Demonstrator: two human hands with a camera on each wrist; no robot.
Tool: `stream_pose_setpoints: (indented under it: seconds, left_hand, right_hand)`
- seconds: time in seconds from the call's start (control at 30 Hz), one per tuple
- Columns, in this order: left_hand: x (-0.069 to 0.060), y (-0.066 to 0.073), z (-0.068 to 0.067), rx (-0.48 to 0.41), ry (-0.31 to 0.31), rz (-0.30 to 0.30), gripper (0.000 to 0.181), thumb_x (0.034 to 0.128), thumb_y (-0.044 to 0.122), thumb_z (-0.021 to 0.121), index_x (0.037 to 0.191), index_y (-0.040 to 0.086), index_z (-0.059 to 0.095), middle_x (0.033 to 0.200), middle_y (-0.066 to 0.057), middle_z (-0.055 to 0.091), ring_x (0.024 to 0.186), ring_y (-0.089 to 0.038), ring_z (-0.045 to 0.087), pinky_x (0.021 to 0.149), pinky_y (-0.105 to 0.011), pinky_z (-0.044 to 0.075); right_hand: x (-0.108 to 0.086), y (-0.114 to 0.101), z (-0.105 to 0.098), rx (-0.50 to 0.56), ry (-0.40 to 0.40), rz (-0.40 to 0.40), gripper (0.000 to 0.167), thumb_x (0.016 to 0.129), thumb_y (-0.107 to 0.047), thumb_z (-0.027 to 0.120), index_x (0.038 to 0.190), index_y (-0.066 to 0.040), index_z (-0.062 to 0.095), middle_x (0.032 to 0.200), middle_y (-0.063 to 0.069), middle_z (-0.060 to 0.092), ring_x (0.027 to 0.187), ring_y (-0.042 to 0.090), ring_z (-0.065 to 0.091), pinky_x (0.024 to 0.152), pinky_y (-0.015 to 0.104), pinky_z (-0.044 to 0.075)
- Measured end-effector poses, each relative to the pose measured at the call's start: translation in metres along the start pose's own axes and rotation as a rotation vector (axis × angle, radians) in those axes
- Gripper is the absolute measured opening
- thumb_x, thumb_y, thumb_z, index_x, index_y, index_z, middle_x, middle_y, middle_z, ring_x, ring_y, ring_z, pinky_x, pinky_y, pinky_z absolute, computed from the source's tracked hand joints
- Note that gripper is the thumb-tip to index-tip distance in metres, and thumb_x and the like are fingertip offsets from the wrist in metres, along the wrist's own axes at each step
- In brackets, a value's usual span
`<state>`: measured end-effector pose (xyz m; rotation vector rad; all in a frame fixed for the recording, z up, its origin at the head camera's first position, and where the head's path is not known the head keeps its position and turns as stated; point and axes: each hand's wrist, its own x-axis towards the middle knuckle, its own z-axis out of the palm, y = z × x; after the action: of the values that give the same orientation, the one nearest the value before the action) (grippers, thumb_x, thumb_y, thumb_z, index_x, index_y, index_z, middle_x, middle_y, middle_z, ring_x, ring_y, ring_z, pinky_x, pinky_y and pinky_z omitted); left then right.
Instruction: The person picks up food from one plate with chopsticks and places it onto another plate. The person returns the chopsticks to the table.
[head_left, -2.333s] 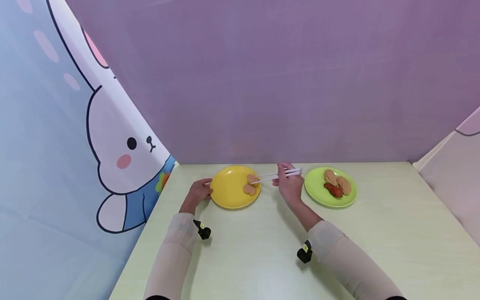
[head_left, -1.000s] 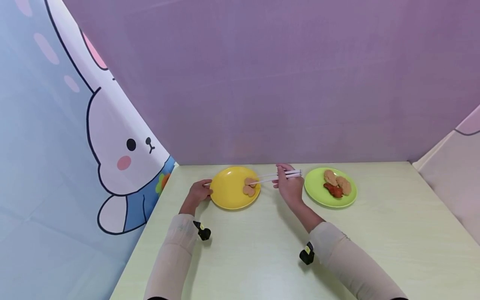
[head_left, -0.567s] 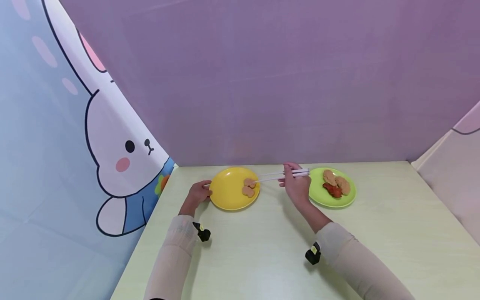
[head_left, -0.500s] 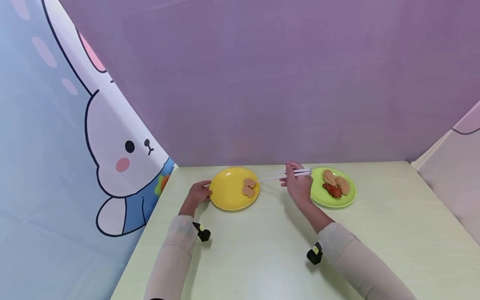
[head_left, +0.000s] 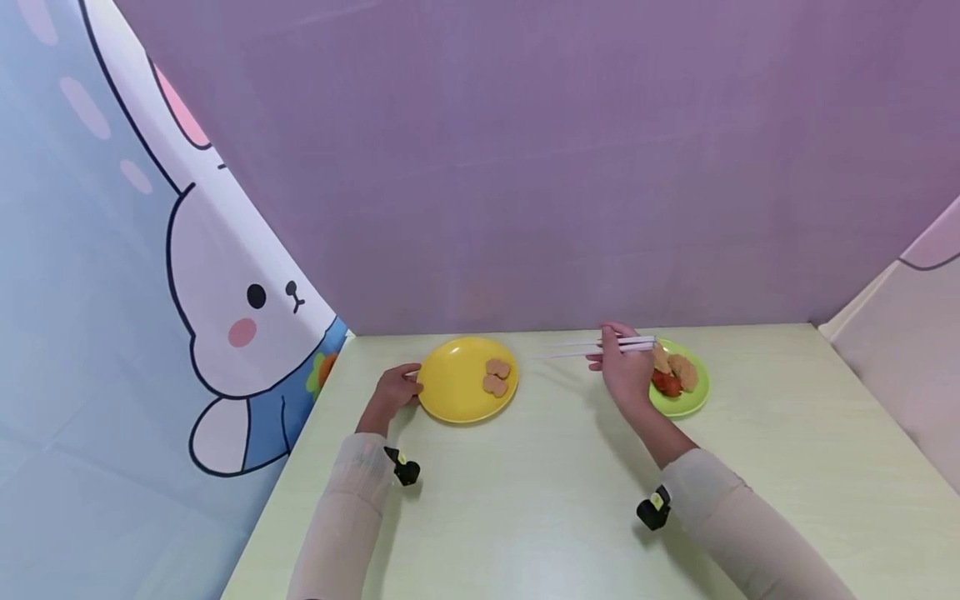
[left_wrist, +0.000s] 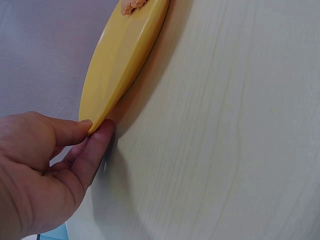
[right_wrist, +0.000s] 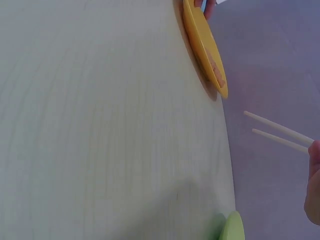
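My left hand (head_left: 396, 388) pinches the left rim of the yellow plate (head_left: 452, 392), thumb on top and fingers underneath, as the left wrist view shows. On the plate's right side lie two tan, lumpy food pieces (head_left: 496, 386). My right hand (head_left: 627, 372) holds a pair of white chopsticks (head_left: 572, 353) above the table between the plates. Their tips are apart, point left and have nothing between them. Partly behind the right hand is the green plate (head_left: 692, 403). It carries a reddish-brown piece (head_left: 667, 383) and tan breaded-looking pieces (head_left: 683, 370).
Both plates stand near the back of the pale wooden table (head_left: 510, 517), close to a purple cloth backdrop (head_left: 525, 167). A blue cloth with a rabbit picture (head_left: 217, 325) hangs at the left. Small black cameras (head_left: 654, 510) are worn at both wrists.
My right hand has drawn the chopsticks rightward, off the tan pieces on the yellow plate, and now covers part of the green plate. My left hand keeps its hold on the rim.
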<state>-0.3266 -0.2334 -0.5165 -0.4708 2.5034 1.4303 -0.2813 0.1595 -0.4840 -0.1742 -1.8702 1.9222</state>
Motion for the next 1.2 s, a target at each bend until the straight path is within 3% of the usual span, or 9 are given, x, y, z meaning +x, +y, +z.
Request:
stream_pose_setpoints:
  seconds: [0.63, 0.93, 1.2]
  left_hand:
    - [0.001, 0.0, 0.001, 0.002, 0.004, 0.01, 0.055, 0.0933, -0.001, 0.064, 0.146, 0.009, 0.055, 0.133, -0.02, 0.062, 0.092, -0.019, 0.068, 0.071, -0.025, 0.06]
    - [0.0, 0.0, 0.001, 0.0, 0.009, 0.006, 0.055, 0.0932, -0.001, 0.063, 0.146, 0.01, 0.054, 0.133, -0.02, 0.063, 0.094, -0.02, 0.068, 0.072, -0.025, 0.06]
    - [0.001, 0.001, 0.002, 0.007, 0.0, -0.013, 0.055, 0.0934, -0.001, 0.064, 0.147, 0.01, 0.054, 0.134, -0.02, 0.062, 0.095, -0.021, 0.068, 0.073, -0.026, 0.061]
  right_hand:
    - [0.012, -0.007, -0.038, 0.098, 0.099, 0.108, 0.036, 0.102, -0.024, 0.061, 0.124, 0.005, 0.064, 0.079, -0.002, 0.067, 0.055, 0.007, 0.071, 0.049, 0.025, 0.057]
    - [0.019, -0.009, -0.06, 0.16, 0.156, 0.198, 0.017, 0.1, -0.027, 0.065, 0.109, -0.014, 0.072, 0.073, -0.002, 0.072, 0.053, 0.01, 0.071, 0.046, 0.027, 0.057]
    - [0.023, -0.008, -0.084, 0.129, 0.213, 0.217, 0.018, 0.099, -0.029, 0.066, 0.108, -0.014, 0.072, 0.073, -0.001, 0.07, 0.053, 0.01, 0.071, 0.049, 0.027, 0.057]
